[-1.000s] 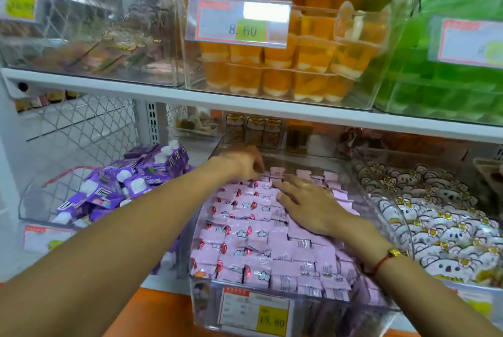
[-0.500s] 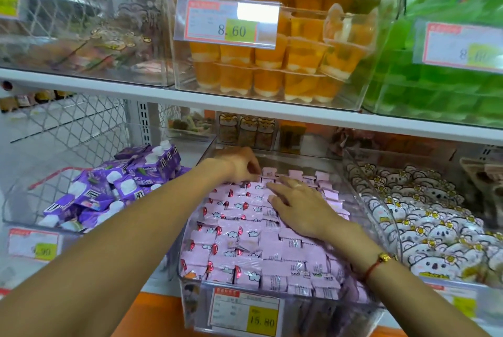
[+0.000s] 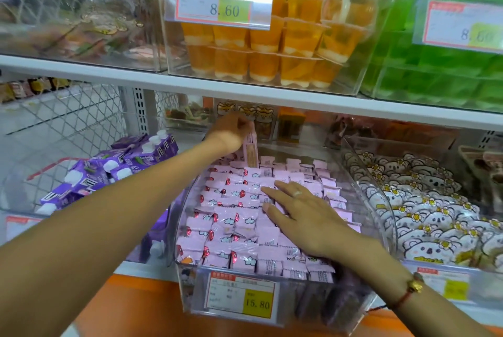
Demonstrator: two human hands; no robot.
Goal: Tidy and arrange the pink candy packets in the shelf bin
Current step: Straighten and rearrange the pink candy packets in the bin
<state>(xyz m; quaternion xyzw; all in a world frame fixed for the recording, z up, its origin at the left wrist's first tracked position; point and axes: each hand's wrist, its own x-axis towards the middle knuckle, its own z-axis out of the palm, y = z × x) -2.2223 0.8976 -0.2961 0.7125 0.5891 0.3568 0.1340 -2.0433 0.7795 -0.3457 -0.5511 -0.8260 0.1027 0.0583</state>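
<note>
A clear plastic shelf bin on the lower shelf is full of pink candy packets lying in rows. At the bin's back left my left hand pinches one pink packet and holds it upright, lifted above the rows. My right hand lies flat with fingers spread on the packets in the right half of the bin, pressing them down. A ring shows on one finger and a red cord bracelet on the wrist.
A yellow price tag reading 15.80 hangs on the bin's front. Purple drink pouches fill the bin to the left, white koala-print packets the bin to the right. The upper shelf with orange jelly cups overhangs closely.
My left hand has lifted from the back rows, raising one pink packet upright. My right hand stays flat on the packets. The camera has moved closer.
</note>
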